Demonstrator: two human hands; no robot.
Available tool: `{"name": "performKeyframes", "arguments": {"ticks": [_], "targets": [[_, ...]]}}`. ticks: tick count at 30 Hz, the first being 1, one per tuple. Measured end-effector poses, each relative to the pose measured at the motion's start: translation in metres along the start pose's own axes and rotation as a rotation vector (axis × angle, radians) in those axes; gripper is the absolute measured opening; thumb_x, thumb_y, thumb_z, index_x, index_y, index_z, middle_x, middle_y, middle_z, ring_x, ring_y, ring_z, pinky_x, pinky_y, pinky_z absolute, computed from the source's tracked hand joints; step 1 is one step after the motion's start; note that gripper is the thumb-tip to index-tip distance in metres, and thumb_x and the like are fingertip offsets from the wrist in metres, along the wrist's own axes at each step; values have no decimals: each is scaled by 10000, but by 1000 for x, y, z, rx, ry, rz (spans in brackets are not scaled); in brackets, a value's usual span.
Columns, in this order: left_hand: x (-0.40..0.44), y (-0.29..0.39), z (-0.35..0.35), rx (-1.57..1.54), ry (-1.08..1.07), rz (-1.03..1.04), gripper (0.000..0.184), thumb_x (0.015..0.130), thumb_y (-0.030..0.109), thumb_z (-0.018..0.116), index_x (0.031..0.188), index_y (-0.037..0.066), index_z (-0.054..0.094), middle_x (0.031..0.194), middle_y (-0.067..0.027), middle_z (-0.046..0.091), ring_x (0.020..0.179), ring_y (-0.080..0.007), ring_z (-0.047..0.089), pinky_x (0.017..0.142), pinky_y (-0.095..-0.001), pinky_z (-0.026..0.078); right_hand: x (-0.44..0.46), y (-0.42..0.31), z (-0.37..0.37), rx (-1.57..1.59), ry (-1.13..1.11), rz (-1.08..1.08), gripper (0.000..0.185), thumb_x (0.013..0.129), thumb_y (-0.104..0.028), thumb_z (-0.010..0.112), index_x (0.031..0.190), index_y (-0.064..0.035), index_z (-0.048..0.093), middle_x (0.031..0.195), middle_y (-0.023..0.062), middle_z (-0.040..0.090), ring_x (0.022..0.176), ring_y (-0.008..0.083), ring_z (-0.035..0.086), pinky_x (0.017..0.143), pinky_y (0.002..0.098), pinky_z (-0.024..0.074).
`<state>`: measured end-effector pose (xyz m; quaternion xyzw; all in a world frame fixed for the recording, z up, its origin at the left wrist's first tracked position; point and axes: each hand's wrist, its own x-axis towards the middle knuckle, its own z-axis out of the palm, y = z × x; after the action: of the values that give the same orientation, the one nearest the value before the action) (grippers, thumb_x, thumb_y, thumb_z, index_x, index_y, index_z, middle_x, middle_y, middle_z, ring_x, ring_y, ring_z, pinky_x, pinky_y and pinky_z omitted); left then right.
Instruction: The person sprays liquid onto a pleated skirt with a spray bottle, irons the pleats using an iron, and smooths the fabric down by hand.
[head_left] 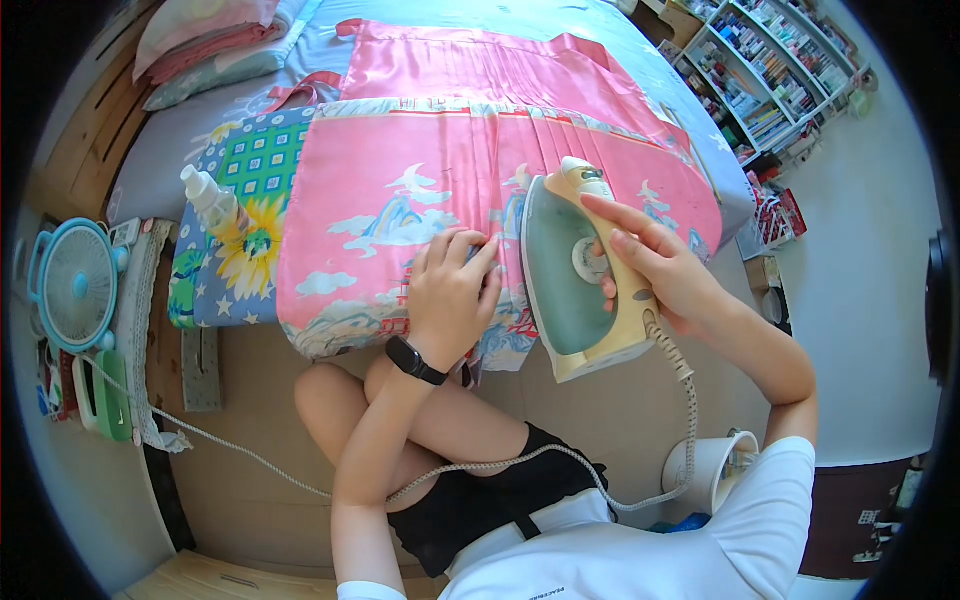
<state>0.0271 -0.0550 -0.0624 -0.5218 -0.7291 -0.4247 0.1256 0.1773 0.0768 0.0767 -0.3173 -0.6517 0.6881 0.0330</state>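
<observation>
A cream and green clothes iron is held by its handle in my right hand, whose fingers wrap round the handle. The iron is tilted on its side, its green side window facing up; whether its soleplate touches the cloth, I cannot tell. To its left, my left hand lies on a pleated pink cloth printed with clouds, mountains and moons, fingers lightly bent and apart. Pleats run between both hands. Under the cloth is a padded surface with a sunflower cover. A white-capped spray bottle stands on that cover.
The iron's braided cord loops across my lap and runs left towards a blue fan. Behind lies a bed with pillows. A white bin stands at my right, and a bookshelf at the back right.
</observation>
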Motion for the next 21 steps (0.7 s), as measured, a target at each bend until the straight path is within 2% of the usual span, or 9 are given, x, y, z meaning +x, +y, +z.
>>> {"name": "performKeyframes", "arguments": {"ticks": [3,6,12,16,21], "targets": [[-1,0,0,3,0,-1,251,778,123,593,1009,40,645,1022,-63,572,1034,-254,514,835,-391,413,-4,-4,-1,0,26,17,419,970,-174,436,1384,-137,378,909,2,500,705,82,547,645,242,513],[0,0,2,0,-1,-11,265,749,115,605,1001,44,645,1000,-55,548,1040,-243,499,853,-391,408,-6,-11,-8,0,36,19,441,952,-181,478,1377,-111,384,944,31,530,689,81,570,613,237,533],[1,2,-1,11,-13,-17,267,771,122,596,1018,36,646,1024,-64,575,1038,-256,512,842,-392,413,-4,-36,-31,252,-1,-109,391,926,-97,477,1313,-48,450,927,79,556,647,118,590,559,264,545],[1,1,0,29,-10,8,274,766,119,599,1021,33,647,1027,-69,577,1039,-259,513,845,-392,414,14,-40,-27,119,39,-177,372,926,-113,491,1294,-60,479,899,76,569,618,118,588,542,266,542],[1,2,0,14,-27,-16,289,758,112,600,1031,27,644,1033,-80,576,1043,-265,513,857,-393,410,55,-39,-29,119,66,-221,357,922,-111,489,1276,-71,502,901,78,568,622,121,593,539,265,538]]}}
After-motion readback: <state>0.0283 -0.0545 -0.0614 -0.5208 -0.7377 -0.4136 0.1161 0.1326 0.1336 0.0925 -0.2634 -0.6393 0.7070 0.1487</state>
